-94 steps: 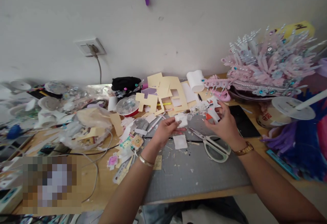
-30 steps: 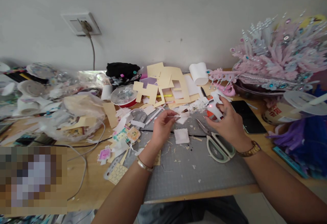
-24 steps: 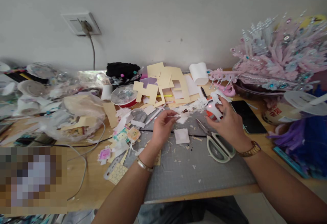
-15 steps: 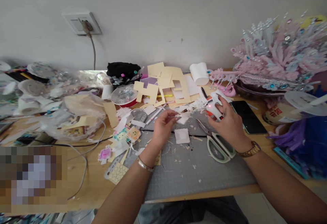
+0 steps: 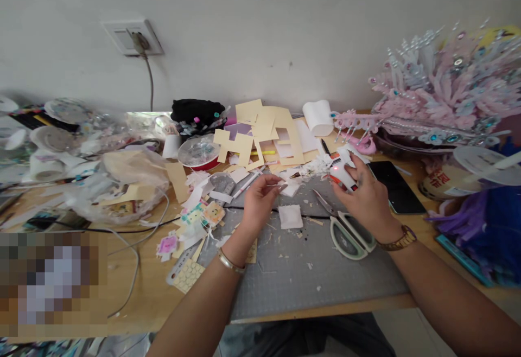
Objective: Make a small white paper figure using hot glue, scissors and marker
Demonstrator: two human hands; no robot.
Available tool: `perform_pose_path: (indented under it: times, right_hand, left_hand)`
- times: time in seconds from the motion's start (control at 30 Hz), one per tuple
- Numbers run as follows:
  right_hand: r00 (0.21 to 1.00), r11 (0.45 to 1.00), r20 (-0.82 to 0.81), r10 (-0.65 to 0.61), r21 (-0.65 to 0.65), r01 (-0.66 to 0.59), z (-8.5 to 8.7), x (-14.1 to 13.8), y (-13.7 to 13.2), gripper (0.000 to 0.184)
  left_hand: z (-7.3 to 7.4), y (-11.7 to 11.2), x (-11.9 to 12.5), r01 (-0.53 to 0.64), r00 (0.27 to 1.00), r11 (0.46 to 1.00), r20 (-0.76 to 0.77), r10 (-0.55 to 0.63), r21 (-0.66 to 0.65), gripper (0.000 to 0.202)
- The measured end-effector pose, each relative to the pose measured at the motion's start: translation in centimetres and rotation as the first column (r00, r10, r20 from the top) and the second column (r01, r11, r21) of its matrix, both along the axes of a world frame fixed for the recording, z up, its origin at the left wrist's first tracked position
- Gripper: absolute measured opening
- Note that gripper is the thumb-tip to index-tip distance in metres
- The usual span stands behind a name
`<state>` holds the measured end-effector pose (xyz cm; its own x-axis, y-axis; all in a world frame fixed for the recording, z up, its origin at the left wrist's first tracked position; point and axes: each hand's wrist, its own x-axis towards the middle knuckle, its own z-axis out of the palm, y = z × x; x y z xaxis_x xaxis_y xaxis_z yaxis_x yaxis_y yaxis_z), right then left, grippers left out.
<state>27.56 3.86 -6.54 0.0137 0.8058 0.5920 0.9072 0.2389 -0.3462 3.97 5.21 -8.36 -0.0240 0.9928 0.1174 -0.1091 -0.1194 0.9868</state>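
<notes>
My right hand [image 5: 368, 194] is wrapped round a white and orange hot glue gun [image 5: 338, 173] with a small red light on its side. Its tip points left, over a heap of white scraps [image 5: 312, 167]. With fingertips pinched together, my left hand [image 5: 259, 199] holds a small pale piece, mostly hidden and too small to name. A white padded square [image 5: 290, 217] lies on the grey cutting mat [image 5: 280, 286] just below those fingers. Green-handled scissors [image 5: 349, 237] rest on the mat under my right hand, blades pointing up and left.
Cut cream card [image 5: 266, 123] is piled at the back. On the right are a dark phone [image 5: 396, 186], a lidded drink cup [image 5: 451, 175] and pink beaded decorations [image 5: 439, 91]. Plastic bags [image 5: 130, 183], a red-rimmed dish [image 5: 199, 153] and cables crowd the left.
Both hands stay almost where they were, the glue gun still held in the right one. The whole view has shifted very slightly.
</notes>
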Motion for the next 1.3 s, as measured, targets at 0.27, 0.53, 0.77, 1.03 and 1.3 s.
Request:
perform_pose_path:
  times: [0.27,0.53,0.77,1.03,1.3]
  right_hand:
    - [1.000,0.999,0.014,-0.012,0.036,0.012,0.02,0.09,0.05,0.063]
    - [1.000,0.997,0.009,0.011,0.071,-0.012,-0.14,0.16,0.10,0.061]
    - [1.000,0.998,-0.010,0.019,0.060,-0.018,0.03,0.27,0.08,0.059]
    - [1.000,0.999,-0.026,0.007,0.037,-0.006,0.22,0.17,-0.04,0.058]
    - [0.999,0.998,-0.034,0.013,0.060,-0.011,0.17,0.20,-0.01,0.059]
  left_hand:
    - [0.06,0.02,-0.18,-0.042,0.999,0.999,-0.006,0.042,-0.004,0.020]
    - [0.15,0.14,-0.18,-0.065,0.998,0.998,0.011,0.065,0.005,0.020]
    - [0.16,0.15,-0.12,-0.098,0.995,0.995,0.036,0.098,0.012,0.019]
    - [0.11,0.14,-0.12,-0.101,0.993,0.995,0.060,0.100,0.002,0.019]
    - [-0.02,0.25,-0.23,-0.117,0.990,0.993,0.080,0.115,0.016,0.024]
